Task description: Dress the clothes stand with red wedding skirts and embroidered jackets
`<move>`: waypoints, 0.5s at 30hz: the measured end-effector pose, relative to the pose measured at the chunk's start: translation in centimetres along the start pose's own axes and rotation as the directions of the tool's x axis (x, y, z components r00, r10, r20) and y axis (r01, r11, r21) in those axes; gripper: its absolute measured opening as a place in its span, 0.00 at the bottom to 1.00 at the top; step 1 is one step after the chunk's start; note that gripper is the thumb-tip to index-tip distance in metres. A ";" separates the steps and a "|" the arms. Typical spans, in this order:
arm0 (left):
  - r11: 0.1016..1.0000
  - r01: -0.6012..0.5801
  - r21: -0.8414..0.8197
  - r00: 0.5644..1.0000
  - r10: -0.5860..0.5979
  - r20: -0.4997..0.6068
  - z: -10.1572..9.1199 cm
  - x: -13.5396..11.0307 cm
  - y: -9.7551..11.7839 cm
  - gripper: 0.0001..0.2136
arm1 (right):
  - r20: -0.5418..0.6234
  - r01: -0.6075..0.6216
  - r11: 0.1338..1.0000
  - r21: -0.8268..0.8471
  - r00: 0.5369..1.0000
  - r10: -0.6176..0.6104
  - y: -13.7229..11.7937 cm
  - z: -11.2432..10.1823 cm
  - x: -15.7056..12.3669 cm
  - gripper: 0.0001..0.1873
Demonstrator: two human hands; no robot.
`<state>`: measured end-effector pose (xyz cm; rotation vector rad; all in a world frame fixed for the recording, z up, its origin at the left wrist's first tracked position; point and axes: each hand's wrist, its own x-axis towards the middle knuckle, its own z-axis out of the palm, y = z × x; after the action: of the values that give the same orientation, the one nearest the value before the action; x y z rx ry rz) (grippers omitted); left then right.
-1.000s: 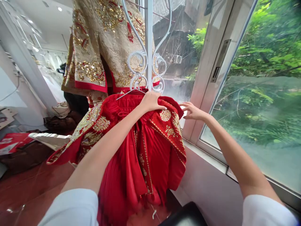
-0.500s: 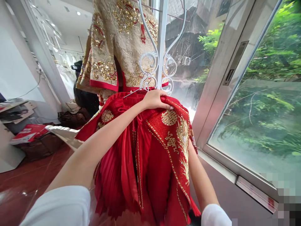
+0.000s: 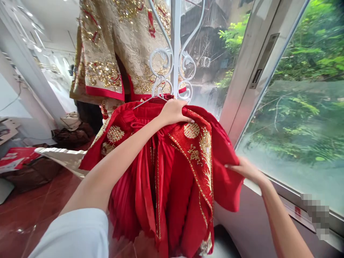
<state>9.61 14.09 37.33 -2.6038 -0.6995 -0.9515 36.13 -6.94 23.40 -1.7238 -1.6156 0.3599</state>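
A red pleated skirt [image 3: 177, 179] with gold embroidery hangs from a wire hanger [image 3: 147, 101] on a white scrolled metal rack [image 3: 176, 46]. My left hand [image 3: 176, 111] reaches across and is closed on the skirt's waistband, thumb on the front beside a round gold emblem. Out to the right, my right hand [image 3: 245, 169] pinches the edge of a plain red panel [image 3: 227, 179] of the skirt and holds it spread toward the window. Behind the rack hangs a cream jacket [image 3: 139, 68] with gold sequins and red trim.
A metal-framed window [image 3: 303, 107] closes off the right side, its sill low beside my right forearm. At the left, a red-and-white box [image 3: 16, 159] rests on a brown bag [image 3: 32, 175] over the red tiled floor [image 3: 51, 200]. White gowns hang farther back.
My right hand has come out from behind the skirt's right side and moved right and up, pulling the red panel outward. My left hand keeps its grip on the waistband.
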 end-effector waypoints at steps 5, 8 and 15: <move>0.998 0.018 0.061 1.000 -0.018 -0.011 2.1 0.5 -0.4 0.27 | 0.288 -0.015 0.995 0.101 0.958 -0.014 -0.2 0.0 3.0 0.22; 0.997 0.015 0.077 1.000 -0.014 -0.014 2.7 0.6 -0.6 0.28 | 0.142 0.176 0.955 0.240 0.966 -0.214 -3.5 -0.2 7.5 0.29; 0.984 -0.079 0.161 0.995 0.088 -0.055 3.1 -1.5 0.5 0.26 | 0.089 0.159 0.885 0.438 0.972 -0.219 -7.9 2.9 17.6 0.28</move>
<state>10.48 14.40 33.97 -2.4343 -0.6186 -0.9080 31.37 10.15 31.44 -1.2193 -1.6361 0.6934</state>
